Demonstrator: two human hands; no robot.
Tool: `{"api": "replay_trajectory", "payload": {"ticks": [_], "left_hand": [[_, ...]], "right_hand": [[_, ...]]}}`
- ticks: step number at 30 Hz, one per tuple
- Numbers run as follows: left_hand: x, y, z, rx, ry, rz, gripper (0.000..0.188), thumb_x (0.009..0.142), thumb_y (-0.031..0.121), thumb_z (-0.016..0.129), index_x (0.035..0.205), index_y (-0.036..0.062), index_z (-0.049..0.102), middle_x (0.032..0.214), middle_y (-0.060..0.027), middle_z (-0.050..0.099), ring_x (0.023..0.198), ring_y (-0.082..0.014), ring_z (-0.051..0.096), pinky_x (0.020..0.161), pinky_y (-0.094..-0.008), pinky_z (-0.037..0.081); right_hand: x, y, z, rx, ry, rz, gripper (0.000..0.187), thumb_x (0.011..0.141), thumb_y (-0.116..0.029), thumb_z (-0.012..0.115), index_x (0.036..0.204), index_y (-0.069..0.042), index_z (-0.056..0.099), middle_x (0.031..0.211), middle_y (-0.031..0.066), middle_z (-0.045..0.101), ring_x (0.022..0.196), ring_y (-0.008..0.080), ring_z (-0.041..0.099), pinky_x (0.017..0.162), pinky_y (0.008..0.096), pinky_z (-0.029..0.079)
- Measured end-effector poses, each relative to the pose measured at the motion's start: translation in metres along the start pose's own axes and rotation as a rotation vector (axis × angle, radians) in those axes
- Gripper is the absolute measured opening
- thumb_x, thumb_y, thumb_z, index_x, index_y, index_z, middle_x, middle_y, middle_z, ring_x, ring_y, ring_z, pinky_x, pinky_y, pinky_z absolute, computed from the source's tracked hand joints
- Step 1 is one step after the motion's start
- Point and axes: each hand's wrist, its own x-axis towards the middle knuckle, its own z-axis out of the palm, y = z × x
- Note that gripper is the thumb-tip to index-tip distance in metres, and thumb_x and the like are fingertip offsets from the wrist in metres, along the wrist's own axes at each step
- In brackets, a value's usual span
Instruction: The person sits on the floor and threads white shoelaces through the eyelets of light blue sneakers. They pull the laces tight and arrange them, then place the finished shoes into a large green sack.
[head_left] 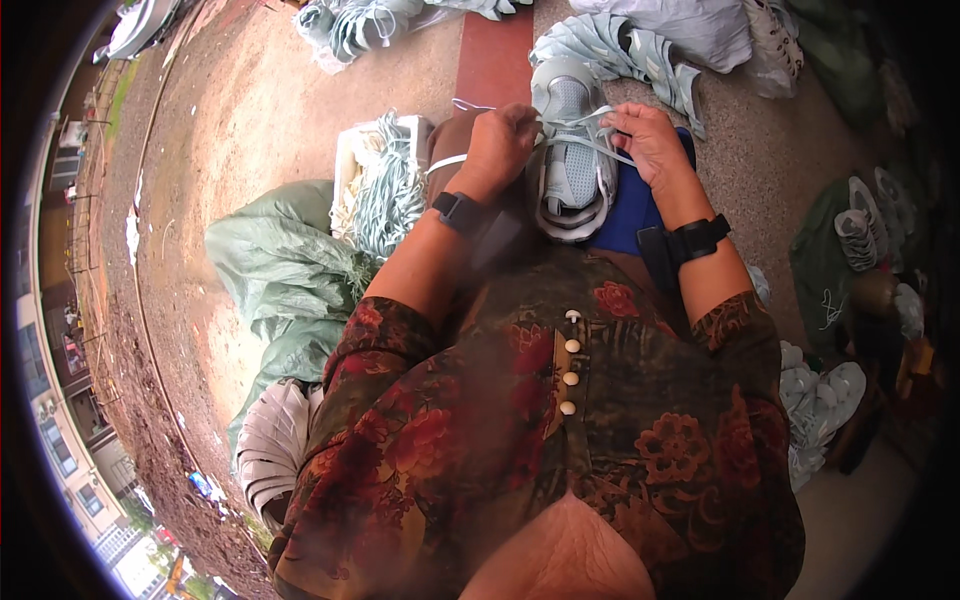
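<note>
A pale grey-blue shoe upper (573,183) lies over my lap, its toe pointing away from me. Under its right side is a blue pad (632,205). My left hand (500,145), to the left of the upper, is closed in a pinch on a light shoelace (592,143). Part of that lace trails out left of the hand. On the other side, my right hand (645,140) pinches the lace between thumb and fingers. The lace runs across the upper's throat between both hands. My left fingertips are partly hidden.
A white box (347,165) of loose pale laces stands at my left, beside a green sack (280,255). Stacked uppers (610,50) curve across the floor ahead, near a clear plastic bag (690,30). More shoes (820,395) lie at my right.
</note>
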Motion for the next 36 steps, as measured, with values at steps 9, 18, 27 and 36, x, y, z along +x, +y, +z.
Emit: {"api": "replay_trajectory", "payload": {"ticks": [9, 18, 27, 36], "left_hand": [[0.005, 0.014, -0.014, -0.517, -0.326, -0.303, 0.02, 0.08, 0.018, 0.065, 0.085, -0.0016, 0.064, 0.07, -0.0023, 0.06, 0.06, -0.0076, 0.05, 0.056, -0.0221, 0.042], [0.005, 0.009, 0.002, -0.074, -0.008, -0.169, 0.016, 0.08, 0.013, 0.064, 0.077, -0.002, 0.061, 0.067, -0.0016, 0.059, 0.059, -0.0074, 0.052, 0.054, -0.0241, 0.044], [0.005, 0.018, -0.008, -0.44, -0.244, -0.234, 0.021, 0.081, 0.019, 0.06, 0.073, -0.0012, 0.063, 0.069, -0.0042, 0.061, 0.059, -0.0104, 0.055, 0.055, -0.0269, 0.045], [0.017, 0.006, 0.014, 0.513, 0.018, -0.056, 0.027, 0.079, 0.021, 0.055, 0.071, -0.0036, 0.06, 0.07, -0.0258, 0.058, 0.07, -0.0419, 0.058, 0.067, -0.0444, 0.047]], "right_hand": [[0.001, 0.01, -0.019, -0.131, -0.171, 0.014, 0.017, 0.084, -0.016, 0.061, 0.083, 0.001, 0.063, 0.065, -0.0012, 0.053, 0.059, 0.0059, 0.046, 0.058, 0.018, 0.036], [-0.014, 0.001, -0.004, -0.314, -0.116, -0.073, 0.024, 0.078, -0.026, 0.064, 0.065, -0.007, 0.057, 0.06, -0.0035, 0.049, 0.056, 0.0051, 0.041, 0.054, 0.0197, 0.03], [-0.009, 0.006, -0.011, -0.158, -0.085, 0.018, 0.02, 0.084, -0.02, 0.062, 0.069, -0.006, 0.061, 0.062, -0.0054, 0.048, 0.058, 0.0034, 0.043, 0.057, 0.017, 0.033], [-0.019, 0.0, -0.007, -0.687, -0.071, -0.098, 0.024, 0.085, -0.02, 0.061, 0.065, -0.007, 0.059, 0.056, -0.0055, 0.044, 0.048, 0.003, 0.036, 0.045, 0.0183, 0.028]]}}
